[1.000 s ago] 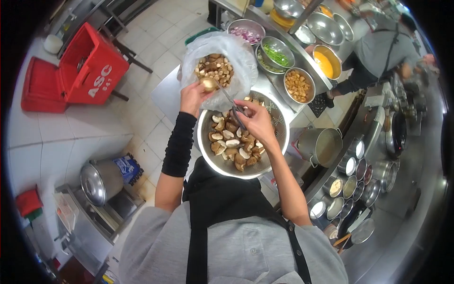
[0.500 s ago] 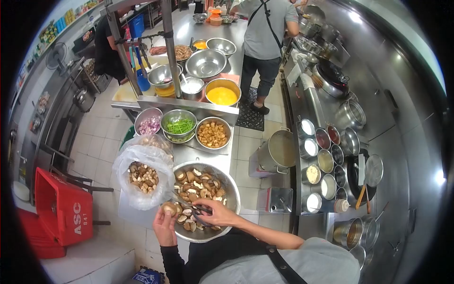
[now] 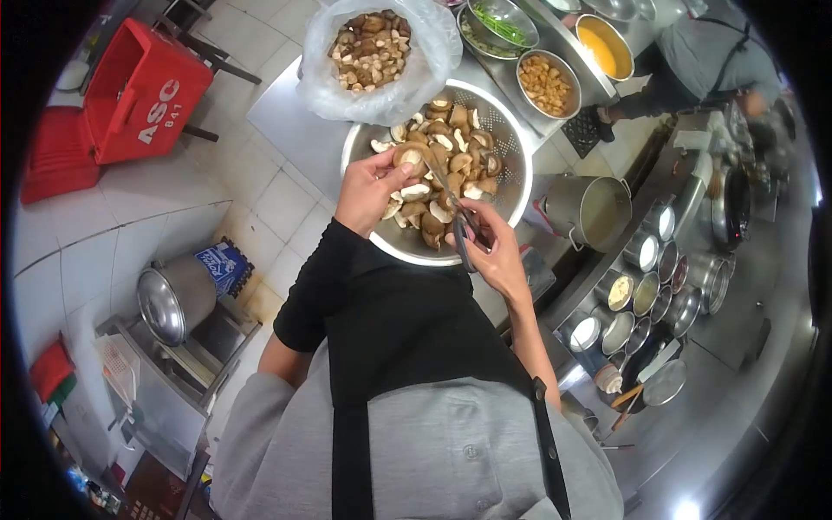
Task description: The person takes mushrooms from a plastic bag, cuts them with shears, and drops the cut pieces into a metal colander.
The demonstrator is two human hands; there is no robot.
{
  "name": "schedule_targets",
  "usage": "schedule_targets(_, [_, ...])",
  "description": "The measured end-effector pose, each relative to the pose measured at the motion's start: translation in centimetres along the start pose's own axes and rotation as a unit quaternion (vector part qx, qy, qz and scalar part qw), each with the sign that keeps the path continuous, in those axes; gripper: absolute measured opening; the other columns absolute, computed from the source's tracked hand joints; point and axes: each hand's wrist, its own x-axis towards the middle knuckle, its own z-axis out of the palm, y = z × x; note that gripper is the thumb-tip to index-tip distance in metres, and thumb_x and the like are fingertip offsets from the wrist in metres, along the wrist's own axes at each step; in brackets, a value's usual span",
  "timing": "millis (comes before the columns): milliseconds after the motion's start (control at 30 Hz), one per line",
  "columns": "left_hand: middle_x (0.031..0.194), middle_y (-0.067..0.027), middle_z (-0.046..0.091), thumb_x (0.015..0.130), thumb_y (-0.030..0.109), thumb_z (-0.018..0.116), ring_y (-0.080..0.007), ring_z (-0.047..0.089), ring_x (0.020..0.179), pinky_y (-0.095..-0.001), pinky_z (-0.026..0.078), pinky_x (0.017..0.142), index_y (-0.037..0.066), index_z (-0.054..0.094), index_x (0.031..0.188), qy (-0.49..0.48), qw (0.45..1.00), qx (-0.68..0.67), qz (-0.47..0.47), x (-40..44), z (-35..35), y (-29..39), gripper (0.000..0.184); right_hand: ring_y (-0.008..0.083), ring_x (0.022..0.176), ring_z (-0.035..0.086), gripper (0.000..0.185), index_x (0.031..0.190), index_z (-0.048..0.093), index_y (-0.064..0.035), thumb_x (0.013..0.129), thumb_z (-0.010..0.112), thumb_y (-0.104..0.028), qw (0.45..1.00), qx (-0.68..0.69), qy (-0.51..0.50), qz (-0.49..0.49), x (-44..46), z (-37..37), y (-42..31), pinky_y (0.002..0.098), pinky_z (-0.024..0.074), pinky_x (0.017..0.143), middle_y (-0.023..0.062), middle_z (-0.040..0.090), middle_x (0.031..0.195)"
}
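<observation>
My left hand (image 3: 366, 192) pinches a brown mushroom (image 3: 408, 157) above the near left part of a perforated metal colander (image 3: 523, 178). My right hand (image 3: 500, 249) holds a pair of scissors (image 3: 462, 227) by its dark handles, with the blades reaching up and left to the held mushroom. Whether the blades touch or cut it, I cannot tell. Cut mushroom pieces (image 3: 475, 163) with pale insides fill much of the colander under both hands. Just beyond stands an open clear plastic bag (image 3: 319, 82) containing mushrooms with pale stem ends (image 3: 371, 52).
Bowls of browned chunks (image 3: 548, 84) and green cut vegetables (image 3: 501, 26) stand at the far right of the colander. A tall pot (image 3: 598, 212) is to the right, before a counter of seasoning containers. On the left is a red bin (image 3: 152, 91). Another person (image 3: 715, 52) stands at upper right.
The view has tilted down and turned, so the colander and bag appear higher and my torso shows. My left hand still holds a mushroom and my right still holds the scissors.
</observation>
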Motion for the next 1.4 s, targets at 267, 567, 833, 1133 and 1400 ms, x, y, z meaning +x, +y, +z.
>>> schedule_targets(267, [0.116,-0.0099,0.071,0.102,0.011,0.062,-0.0137,0.067,0.102,-0.0288,0.056,0.093,-0.01,0.062,0.13,-0.036,0.997,0.065,-0.015,-0.3,0.1,0.4,0.034,0.0065,0.074,0.043,0.053,0.13,0.062,-0.0055,0.084,0.083,-0.02,0.998,-0.021,-0.057,0.016,-0.4,-0.5,-0.7,0.0229,0.0356,0.067,-0.0052,0.044,0.081])
schedule_targets(567, [0.111,-0.0084,0.071,0.102,0.012,0.063,-0.0123,0.066,0.101,-0.026,0.052,0.093,-0.008,0.066,0.12,-0.159,0.975,0.078,-0.138,0.4,-2.1,0.8,0.027,0.0037,0.074,0.049,0.047,0.129,0.069,-0.0032,0.085,0.081,-0.012,0.997,0.044,-0.056,0.03,-0.1,-1.0,1.7,0.0219,0.0367,0.065,-0.0054,0.06,0.084])
schedule_targets(833, [0.1,-0.0021,0.067,0.099,0.007,0.063,-0.0093,0.061,0.094,-0.0257,0.048,0.088,-0.005,0.068,0.112,-0.212,0.952,0.047,-0.215,2.4,-4.8,-1.0,0.018,0.0013,0.061,0.044,0.039,0.125,0.074,-0.0063,0.086,0.079,-0.01,0.997,-0.01,-0.051,0.049,-0.3,-0.8,3.0,0.022,0.0336,0.055,-0.0084,0.055,0.067])
schedule_targets(1133, [0.112,-0.0096,0.07,0.094,0.023,0.075,-0.0109,0.067,0.092,-0.0256,0.053,0.084,-0.006,0.067,0.119,-0.2,0.949,0.222,-0.097,0.4,-1.4,0.6,0.039,0.0006,0.059,0.041,0.037,0.124,0.071,-0.0003,0.088,0.077,-0.006,0.994,0.088,0.05,0.044,-1.9,-1.7,4.1,0.0223,0.0328,0.055,-0.0099,0.052,0.066])
schedule_targets(1400, [0.112,-0.0218,0.073,0.094,0.014,0.064,-0.0288,0.072,0.098,-0.0381,0.057,0.087,0.002,0.071,0.123,0.036,0.85,0.47,0.235,6.9,-3.0,8.1,0.032,0.0015,0.068,0.057,0.038,0.134,0.064,0.0003,0.096,0.065,-0.004,0.964,0.246,0.103,0.019,-2.0,-4.6,3.9,0.0176,0.0402,0.059,-0.0007,0.071,0.086])
